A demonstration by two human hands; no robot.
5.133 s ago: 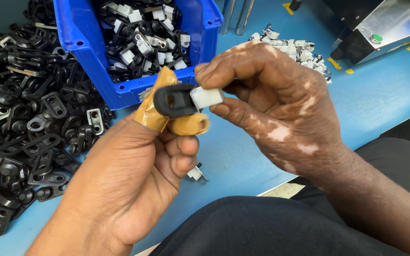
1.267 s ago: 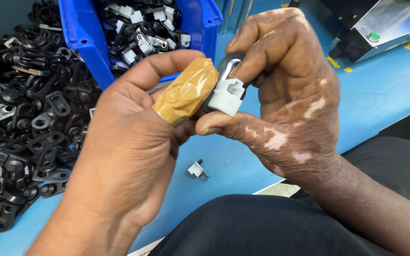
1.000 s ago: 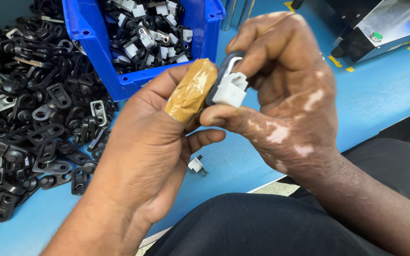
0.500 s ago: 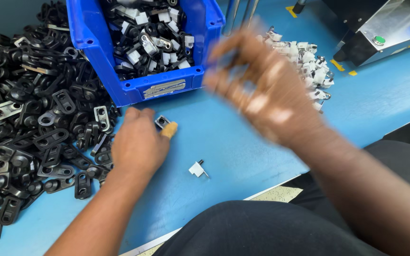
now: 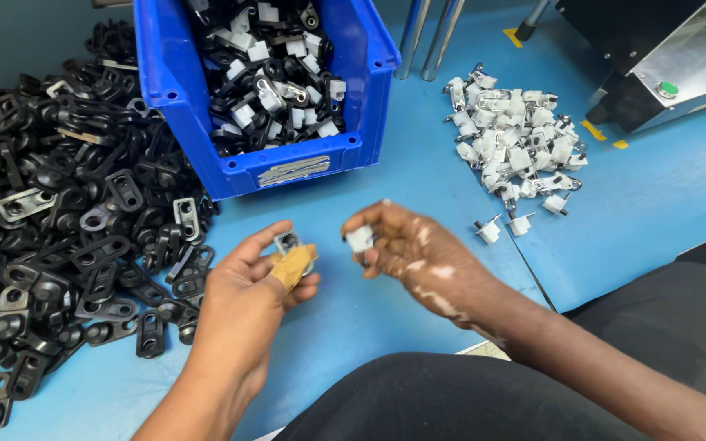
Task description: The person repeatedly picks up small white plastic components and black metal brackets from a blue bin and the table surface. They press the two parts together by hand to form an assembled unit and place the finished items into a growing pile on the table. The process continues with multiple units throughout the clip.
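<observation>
1. Table (image 5: 418, 327): blue surface, carrying all items below.
2. Black pile (image 5: 51, 220): loose black brackets heaped at the left, spreading up to the bin's left wall.
3. Bin (image 5: 288, 167): blue, open-topped, at top centre; filled with black-and-white assembled pieces.
4. Machine (image 5: 663, 65): metal housing with a green button, top right corner.
5. White pile (image 5: 516, 139): small white clips, right of the bin, with a few strays at its lower edge.
6. Left hand (image 5: 247, 298): below the bin, thumb wrapped in tan tape; thumb and fingers closed on a bracket (image 5: 288, 243), held just above the table.
7. Right hand (image 5: 414, 257): just beside the left hand, apart from it; thumb and fingertips pinched on a white clip (image 5: 360, 238).
8. Bracket and clip: near each other, not touching, between the two hands in front of the bin.
</observation>
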